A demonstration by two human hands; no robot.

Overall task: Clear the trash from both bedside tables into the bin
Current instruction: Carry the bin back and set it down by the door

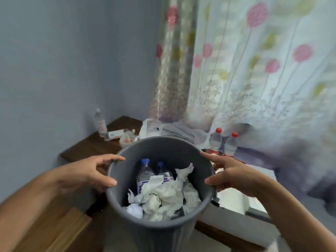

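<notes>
The left hand (94, 171) and right hand (231, 176) grip opposite sides of the grey bin (163, 224) rim, thumbs inside. The bin, held before the bedside table (94, 144), contains crumpled tissues (163, 195) and two bottles (145, 171).

Grey bin (160, 233), white crumpled tissues (163, 195), blue-capped bottles (145, 171), pink-flowered curtain (254, 60), dark brown bedside table (94, 142)

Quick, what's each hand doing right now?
Left hand: grips the rim of the grey bin, thumb over the edge.
Right hand: grips the opposite side of the rim the same way.
</notes>
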